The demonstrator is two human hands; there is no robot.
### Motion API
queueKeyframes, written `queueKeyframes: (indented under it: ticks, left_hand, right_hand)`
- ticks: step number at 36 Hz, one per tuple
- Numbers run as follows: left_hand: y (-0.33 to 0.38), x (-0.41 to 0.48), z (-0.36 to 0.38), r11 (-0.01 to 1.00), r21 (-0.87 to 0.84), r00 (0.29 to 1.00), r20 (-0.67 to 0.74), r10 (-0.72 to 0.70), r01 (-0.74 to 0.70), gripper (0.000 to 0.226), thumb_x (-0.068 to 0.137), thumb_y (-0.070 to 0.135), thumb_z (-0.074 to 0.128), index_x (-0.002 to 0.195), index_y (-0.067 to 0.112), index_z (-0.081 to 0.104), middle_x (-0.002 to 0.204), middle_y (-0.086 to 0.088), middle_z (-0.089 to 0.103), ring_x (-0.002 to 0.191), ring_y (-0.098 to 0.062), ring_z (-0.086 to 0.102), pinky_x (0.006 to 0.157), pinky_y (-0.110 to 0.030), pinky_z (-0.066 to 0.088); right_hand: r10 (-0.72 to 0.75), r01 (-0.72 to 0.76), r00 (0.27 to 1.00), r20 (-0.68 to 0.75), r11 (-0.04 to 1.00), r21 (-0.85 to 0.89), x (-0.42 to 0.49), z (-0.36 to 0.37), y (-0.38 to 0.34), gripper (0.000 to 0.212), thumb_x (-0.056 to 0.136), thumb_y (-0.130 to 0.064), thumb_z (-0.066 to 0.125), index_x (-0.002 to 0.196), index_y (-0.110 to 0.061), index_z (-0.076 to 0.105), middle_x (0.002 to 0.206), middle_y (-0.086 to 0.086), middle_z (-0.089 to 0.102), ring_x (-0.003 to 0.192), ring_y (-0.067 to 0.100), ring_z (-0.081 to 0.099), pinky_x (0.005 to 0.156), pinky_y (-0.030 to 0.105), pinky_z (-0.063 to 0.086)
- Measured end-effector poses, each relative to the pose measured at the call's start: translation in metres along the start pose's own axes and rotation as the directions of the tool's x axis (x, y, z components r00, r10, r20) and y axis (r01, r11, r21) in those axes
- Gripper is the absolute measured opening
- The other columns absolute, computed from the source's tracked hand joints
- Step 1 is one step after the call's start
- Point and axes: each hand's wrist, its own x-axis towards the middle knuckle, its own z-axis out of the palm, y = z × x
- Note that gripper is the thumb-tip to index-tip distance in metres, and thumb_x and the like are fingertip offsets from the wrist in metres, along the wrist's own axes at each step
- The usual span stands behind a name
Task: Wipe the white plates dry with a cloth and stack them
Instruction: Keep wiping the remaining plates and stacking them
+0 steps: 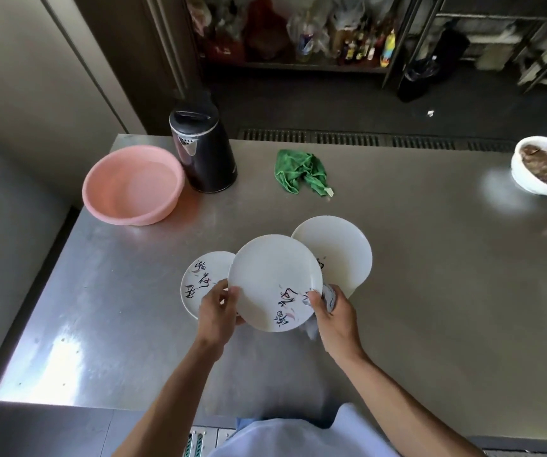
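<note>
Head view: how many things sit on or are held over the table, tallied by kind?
plates: 3
cloths: 2
basin: 1
kettle: 1
bowl: 1
Total: 8

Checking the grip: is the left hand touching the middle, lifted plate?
Touching. In the head view the left hand grips the held plate at its left rim, thumb on top.
</note>
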Motion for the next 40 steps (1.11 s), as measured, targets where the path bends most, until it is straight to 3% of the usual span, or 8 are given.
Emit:
queueKeyframes:
  ticks: [2,5,10,15,21,30,36,40]
  left_hand:
    - [0.011,0.008,0.008,1.0,0.009,1.0,-0.018,0.021,-0.021,0.017,0.104,0.017,0.053,0.11,0.019,0.069,0.099,-0.012,0.063,0.09,-0.026,0.067,0.065,-0.043,0.065]
    - [0.031,0.02,0.022,0.994,0.071,0.996,-0.019,0.083,-0.081,0.024,0.103,0.015,0.053,0.093,0.033,0.066,0.091,-0.007,0.064,0.079,-0.024,0.068,0.06,-0.039,0.064]
    - [0.052,0.046,0.05,0.976,0.192,0.994,0.044,0.096,-0.103,0.017,0.103,0.013,0.053,0.096,0.02,0.067,0.081,-0.004,0.066,0.062,-0.019,0.068,0.061,-0.042,0.065]
    - [0.064,0.057,0.081,0.964,0.249,0.993,0.09,0.071,-0.092,0.024,0.1,0.011,0.052,0.083,0.019,0.067,0.067,-0.001,0.064,0.045,-0.005,0.061,0.055,-0.039,0.064]
    - [0.073,0.059,0.102,0.96,0.28,0.993,0.116,-0.018,-0.015,0.023,0.103,0.013,0.049,0.111,0.019,0.07,0.091,-0.013,0.071,0.059,-0.018,0.069,0.05,-0.027,0.06]
    - [0.074,0.059,0.107,0.943,0.332,0.993,0.1,-0.068,0.031,0.037,0.102,0.019,0.046,0.134,0.021,0.064,0.109,-0.016,0.072,0.055,-0.021,0.072,0.044,-0.024,0.056]
    - [0.067,0.055,0.112,0.928,0.373,0.989,0.144,-0.036,-0.02,0.039,0.098,0.021,0.045,0.132,0.024,0.066,0.102,-0.015,0.071,0.06,-0.024,0.071,0.054,-0.04,0.064]
    - [0.064,0.053,0.115,0.89,0.449,0.98,0.197,-0.008,-0.082,0.044,0.1,0.026,0.041,0.141,0.03,0.058,0.118,-0.018,0.071,0.065,-0.033,0.075,0.063,-0.042,0.065]
  right_hand:
    - [0.022,-0.022,1.0,-0.017,0.999,-0.03,-0.003,-0.003,0.011,0.004,0.096,-0.027,0.064,0.094,-0.031,0.065,0.089,-0.021,0.071,0.084,-0.002,0.066,0.074,0.018,0.05]
    - [0.025,-0.023,0.999,0.023,0.997,-0.071,-0.007,-0.006,0.023,0.005,0.096,-0.026,0.063,0.093,-0.028,0.067,0.088,-0.019,0.071,0.084,0.0,0.066,0.074,0.012,0.047]
    - [0.016,0.002,0.99,0.141,0.992,-0.128,-0.009,-0.008,0.03,0.014,0.097,-0.022,0.062,0.11,-0.021,0.069,0.104,-0.012,0.074,0.102,0.002,0.067,0.093,0.024,0.049]
    - [0.016,0.01,0.989,0.148,0.985,-0.174,-0.01,-0.007,0.032,0.008,0.096,-0.02,0.062,0.099,-0.018,0.069,0.093,-0.008,0.074,0.091,0.005,0.068,0.087,0.033,0.054]
    - [0.027,0.006,0.98,0.196,0.986,-0.169,-0.013,-0.011,0.032,0.01,0.097,-0.027,0.059,0.094,-0.023,0.068,0.086,-0.01,0.073,0.084,0.001,0.068,0.078,0.028,0.054]
    - [0.027,0.009,0.96,0.277,0.992,-0.126,-0.013,-0.012,0.024,0.015,0.099,-0.028,0.057,0.107,-0.025,0.069,0.094,-0.013,0.074,0.09,-0.001,0.068,0.08,0.02,0.052]
    - [0.023,0.025,0.964,0.265,0.984,-0.176,-0.011,-0.012,0.027,0.013,0.099,-0.026,0.056,0.101,-0.027,0.068,0.089,-0.016,0.072,0.084,-0.004,0.065,0.075,0.015,0.048]
    - [0.031,0.018,0.967,0.255,0.982,-0.19,-0.011,-0.012,0.027,0.013,0.098,-0.024,0.057,0.094,-0.032,0.066,0.085,-0.021,0.07,0.08,-0.006,0.063,0.072,0.011,0.046]
